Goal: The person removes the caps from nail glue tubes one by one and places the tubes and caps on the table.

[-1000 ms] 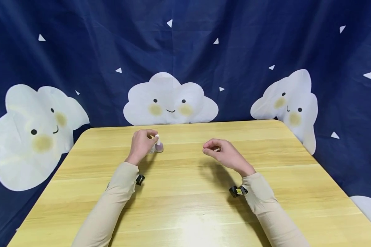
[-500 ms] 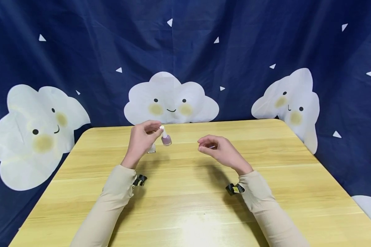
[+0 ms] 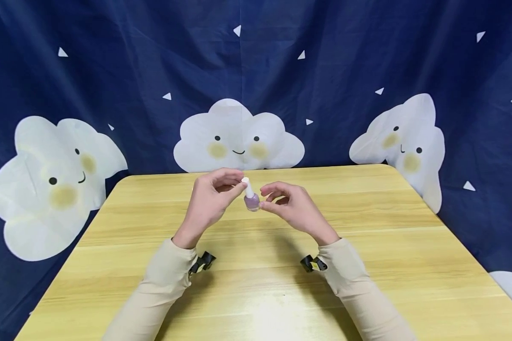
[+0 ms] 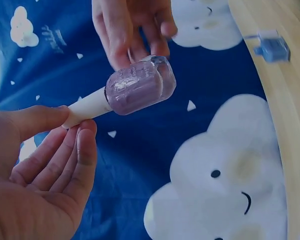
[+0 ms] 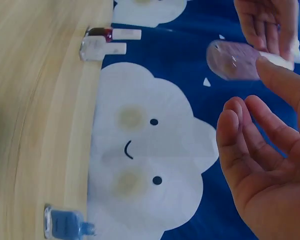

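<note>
My left hand pinches the white cap of a purple nail polish bottle between thumb and fingers, above the table. The bottle hangs tilted, its glass body pointing down and toward my right hand. In the left wrist view the purple nail polish shows its clear thick glass base. My right hand is close beside the glass, fingers bent loosely and parted from the thumb. The right wrist view has its thumb overlapping the bottle near the cap, with the other fingers apart from it.
A clear nail polish bottle and a dark red one, both white-capped, stand together on the wooden table. A blue bottle without a white cap stands apart from them. Behind the table hangs a blue cloud-patterned curtain.
My left hand has lifted the purple nail polish off the table and carried it right, away from the clear bottle. My right hand has moved left toward it.
</note>
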Available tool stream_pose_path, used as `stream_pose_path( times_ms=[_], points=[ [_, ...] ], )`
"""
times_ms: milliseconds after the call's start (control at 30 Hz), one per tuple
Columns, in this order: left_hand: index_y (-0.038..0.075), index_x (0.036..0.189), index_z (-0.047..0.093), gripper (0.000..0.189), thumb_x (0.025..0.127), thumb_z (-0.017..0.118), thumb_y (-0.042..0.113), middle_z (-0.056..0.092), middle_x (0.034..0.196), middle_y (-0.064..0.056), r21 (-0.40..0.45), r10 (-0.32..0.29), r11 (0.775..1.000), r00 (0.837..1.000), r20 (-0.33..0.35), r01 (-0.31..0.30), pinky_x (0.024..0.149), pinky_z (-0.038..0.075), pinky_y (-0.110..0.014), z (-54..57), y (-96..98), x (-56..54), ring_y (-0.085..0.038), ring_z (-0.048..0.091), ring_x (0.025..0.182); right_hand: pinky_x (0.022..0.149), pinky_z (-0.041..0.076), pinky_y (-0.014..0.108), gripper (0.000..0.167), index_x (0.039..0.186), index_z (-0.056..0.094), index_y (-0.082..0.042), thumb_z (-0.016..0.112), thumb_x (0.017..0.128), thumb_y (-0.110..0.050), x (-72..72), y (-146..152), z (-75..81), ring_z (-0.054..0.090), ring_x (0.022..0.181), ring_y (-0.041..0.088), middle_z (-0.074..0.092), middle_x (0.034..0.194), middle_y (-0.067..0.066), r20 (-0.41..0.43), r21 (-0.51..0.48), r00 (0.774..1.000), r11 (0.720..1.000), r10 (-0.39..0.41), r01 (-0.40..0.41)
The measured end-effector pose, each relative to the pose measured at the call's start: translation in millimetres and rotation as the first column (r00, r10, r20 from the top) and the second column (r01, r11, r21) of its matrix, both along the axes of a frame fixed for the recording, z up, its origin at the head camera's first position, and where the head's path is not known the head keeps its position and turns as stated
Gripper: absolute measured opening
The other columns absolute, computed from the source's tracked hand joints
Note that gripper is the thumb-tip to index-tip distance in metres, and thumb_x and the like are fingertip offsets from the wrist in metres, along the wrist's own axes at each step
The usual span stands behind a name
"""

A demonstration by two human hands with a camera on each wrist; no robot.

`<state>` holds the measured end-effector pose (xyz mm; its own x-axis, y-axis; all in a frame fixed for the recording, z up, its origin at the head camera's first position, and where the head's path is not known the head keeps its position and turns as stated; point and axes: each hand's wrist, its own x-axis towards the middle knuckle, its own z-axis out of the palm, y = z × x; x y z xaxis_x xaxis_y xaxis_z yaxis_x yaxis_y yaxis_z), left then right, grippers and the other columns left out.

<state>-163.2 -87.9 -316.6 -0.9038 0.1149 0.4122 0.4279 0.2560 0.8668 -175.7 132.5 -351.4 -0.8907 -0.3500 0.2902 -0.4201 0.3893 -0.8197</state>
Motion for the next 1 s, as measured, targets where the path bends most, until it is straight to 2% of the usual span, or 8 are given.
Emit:
stream_pose_path(
  times_ms=[133,400,567,700,867,1000],
  points=[
    [0.004,0.111,0.076,0.021,0.091,0.078,0.011,0.077,0.103,-0.012,0.012,-0.024,1.000,1.000,-0.003,0.024,0.090,0.060,-0.025,0.6,5.0,4.0,-0.019,0.074,0.096,0.083,0.062,0.032,0.028,0.116,0.074,-0.009,0.081,0.090,-0.019,2.8,-6,1.6,0.068,0.092,0.015,0.075,0.103,0.001,-0.022,0.017,1.000,1.000,0.008,-0.008],
    [0.006,0.113,0.075,0.021,0.093,0.076,0.013,0.077,0.106,-0.008,0.004,-0.048,0.999,0.999,0.012,0.048,0.095,0.059,-0.034,0.2,8.3,7.5,-0.017,0.072,0.101,0.081,0.061,0.034,0.021,0.111,0.076,-0.011,0.079,0.092,-0.019,6.3,-8,3.2,0.068,0.089,0.011,0.075,0.095,-0.002,-0.076,0.058,0.997,0.998,0.011,-0.007],
    [0.010,0.121,0.073,0.026,0.096,0.075,0.019,0.074,0.117,-0.006,0.013,-0.080,0.997,0.997,0.002,0.080,0.098,0.057,-0.038,-1.7,6.7,8.3,-0.014,0.069,0.109,0.080,0.061,0.033,0.018,0.109,0.076,-0.012,0.078,0.093,-0.020,8.1,-4,8.8,0.068,0.089,0.012,0.075,0.095,-0.003,-0.088,0.037,0.996,0.999,-0.009,0.012],
    [0.012,0.126,0.070,0.030,0.097,0.073,0.021,0.071,0.124,-0.005,0.052,-0.104,0.993,0.994,0.024,0.103,0.100,0.057,-0.039,-3.9,3.4,8.1,-0.014,0.066,0.113,0.081,0.062,0.035,0.021,0.112,0.075,-0.010,0.078,0.093,-0.020,11.6,0,16.0,0.070,0.092,0.014,0.076,0.099,0.001,-0.078,-0.020,0.997,1.000,-0.025,0.023],
    [0.010,0.128,0.068,0.031,0.097,0.072,0.017,0.069,0.126,-0.008,0.136,-0.171,0.978,0.981,0.091,0.158,0.099,0.057,-0.033,-11.7,2.8,7.4,-0.018,0.065,0.116,0.081,0.062,0.034,0.022,0.114,0.075,-0.012,0.077,0.094,-0.020,15.3,5,22.6,0.071,0.095,0.016,0.076,0.105,0.002,-0.035,-0.107,0.999,0.994,-0.012,0.008],
    [0.006,0.128,0.068,0.033,0.096,0.073,0.011,0.068,0.128,-0.013,0.212,-0.246,0.954,0.959,0.139,0.214,0.100,0.057,-0.033,-18.7,5.9,7.1,-0.022,0.066,0.117,0.076,0.060,0.027,0.021,0.114,0.074,-0.015,0.077,0.094,-0.022,16.6,6,25.1,0.072,0.095,0.020,0.076,0.105,0.000,0.012,-0.147,1.000,0.989,-0.011,0.013]
  ],
)
